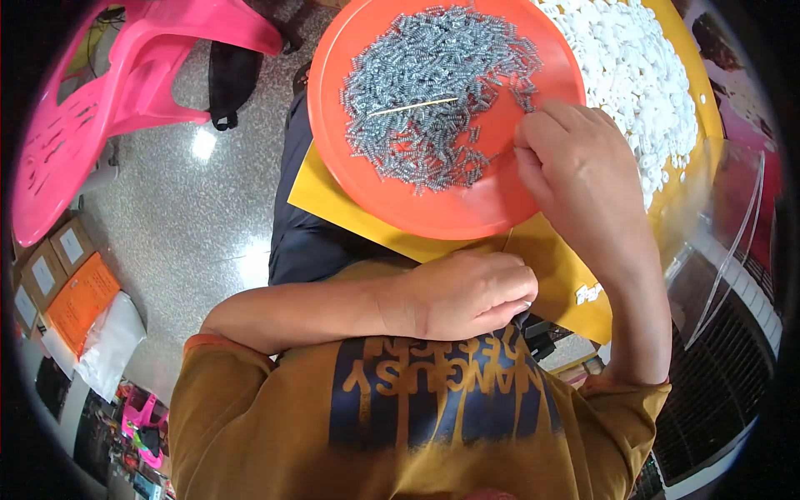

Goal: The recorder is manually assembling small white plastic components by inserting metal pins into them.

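Observation:
Above the right side of a round orange tray point(400, 218), my right hand point(583, 162) is closed with its fingers curled in. A few loose springs lie next to those fingertips; whatever is between them is hidden. Small grey metal coil springs point(433, 58) make a heap in the tray, and a thin pale stick point(414, 107) rests across them. Close to my body, in front of the tray, my left hand point(467, 292) is closed too, thumb against the fingers. A tiny light bit shows at its fingertips, too small to name.
Many small white plastic pieces point(637, 75) are piled on a yellow board point(367, 204) right of the tray. A few more white pieces point(588, 292) lie nearer me. On the left stand a pink plastic chair point(75, 125) and cardboard boxes point(71, 242). A black grille point(708, 367) is at right.

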{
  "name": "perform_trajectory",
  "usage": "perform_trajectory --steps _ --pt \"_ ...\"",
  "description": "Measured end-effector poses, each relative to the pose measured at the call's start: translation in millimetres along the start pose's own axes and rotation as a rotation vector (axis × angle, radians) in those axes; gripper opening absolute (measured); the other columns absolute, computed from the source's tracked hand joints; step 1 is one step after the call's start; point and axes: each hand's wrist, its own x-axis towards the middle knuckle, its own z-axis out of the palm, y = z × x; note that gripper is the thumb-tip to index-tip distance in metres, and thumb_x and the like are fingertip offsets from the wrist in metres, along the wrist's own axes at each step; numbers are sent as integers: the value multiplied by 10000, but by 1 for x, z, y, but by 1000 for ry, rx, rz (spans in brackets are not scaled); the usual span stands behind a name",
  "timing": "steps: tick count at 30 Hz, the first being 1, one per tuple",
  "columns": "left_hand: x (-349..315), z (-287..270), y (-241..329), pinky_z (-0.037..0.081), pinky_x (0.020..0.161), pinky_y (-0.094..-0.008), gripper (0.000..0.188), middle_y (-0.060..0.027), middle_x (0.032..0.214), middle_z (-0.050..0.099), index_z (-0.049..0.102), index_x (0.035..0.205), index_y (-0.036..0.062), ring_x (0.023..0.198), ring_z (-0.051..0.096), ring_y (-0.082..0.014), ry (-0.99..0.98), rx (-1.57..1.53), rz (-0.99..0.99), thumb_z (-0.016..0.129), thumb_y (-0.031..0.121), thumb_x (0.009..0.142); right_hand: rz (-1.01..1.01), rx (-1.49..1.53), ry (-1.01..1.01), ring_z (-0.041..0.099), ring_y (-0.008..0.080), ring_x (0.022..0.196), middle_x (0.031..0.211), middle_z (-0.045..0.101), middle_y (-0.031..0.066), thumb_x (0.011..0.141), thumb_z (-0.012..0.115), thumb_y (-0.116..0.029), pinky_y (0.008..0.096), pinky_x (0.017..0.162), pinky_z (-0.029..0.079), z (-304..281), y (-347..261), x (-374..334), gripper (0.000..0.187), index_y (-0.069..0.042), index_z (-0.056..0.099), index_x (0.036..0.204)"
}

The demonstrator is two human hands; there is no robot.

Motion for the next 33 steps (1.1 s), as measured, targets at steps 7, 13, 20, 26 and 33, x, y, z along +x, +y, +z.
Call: perform_trajectory --steps 7,13,20,26,33 --pt "-13 -11 27 397 556 -198 129 -19 786 538 531 924 17 644 514 -50 81 -278 -172 558 60 805 123 215 101 530 195 630 675 521 74 644 584 26 275 614 421 -1 -6 -13 126 -23 507 731" --pt "-28 -29 60 420 531 -186 174 -82 828 540 477 1009 -47 573 500 -61 389 -571 -144 469 38 857 272 1157 291 526 119 756 817 543 74 701 581 113 239 681 428 -3 -35 -58 202 3 475 833" --pt "-23 -15 69 404 512 -163 172 -67 831 521 501 1010 -40 585 496 -54 424 -469 -76 475 19 851 211 1457 397 533 145 788 849 537 115 708 605 97 246 711 441 2 -52 -92 284 15 441 925" --pt "-26 -1 71 411 512 -167 172 -51 797 488 511 1006 -39 584 496 -57 408 -350 -80 484 1 840 171 1479 401 528 147 801 851 538 119 708 595 104 242 718 437 1 -56 -108 274 20 446 921" --pt "-28 6 71 424 523 -170 173 -62 812 486 508 1006 -36 592 504 -65 397 -278 4 487 -5 837 136 1418 429 531 150 796 848 534 113 692 594 120 245 729 429 1 -60 -116 288 29 449 923"
